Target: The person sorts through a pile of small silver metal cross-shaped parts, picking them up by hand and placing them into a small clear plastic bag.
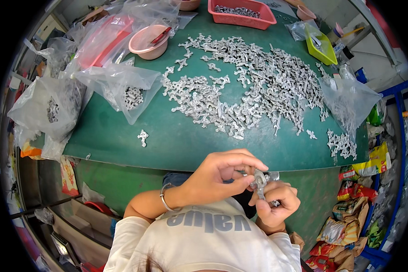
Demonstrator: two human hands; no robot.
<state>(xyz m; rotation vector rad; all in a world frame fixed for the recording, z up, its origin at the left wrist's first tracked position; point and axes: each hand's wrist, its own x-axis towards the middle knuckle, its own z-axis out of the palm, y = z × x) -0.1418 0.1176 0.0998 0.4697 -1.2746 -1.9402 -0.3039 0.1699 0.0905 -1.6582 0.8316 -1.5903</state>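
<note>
Head view. Both hands are raised together in front of the shirt, just off the near edge of the green table (177,152). Left hand (217,174): thumb and forefinger closed on the upper end of a silver metal part (260,179); a metal bangle (164,199) sits on the wrist. Right hand (276,204): fingers curled and clamped about the lower end of the same part; more metal shows between the fingers, count cannot be told. The part stands roughly upright between the two hands.

On the table: a broad, loose heap of similar parts (281,79) spreads across the middle and right. One single part (143,138) lies apart at left; a small cluster (342,144) lies near the right corner, beside a clear plastic bag (349,99). At left, an open bag (109,86) contains parts. Farther back: a pink bowl (146,53) with a red-handled tool (161,35), a red tray (240,21) containing small metal pieces, and a yellow-green tray (326,58).
</note>
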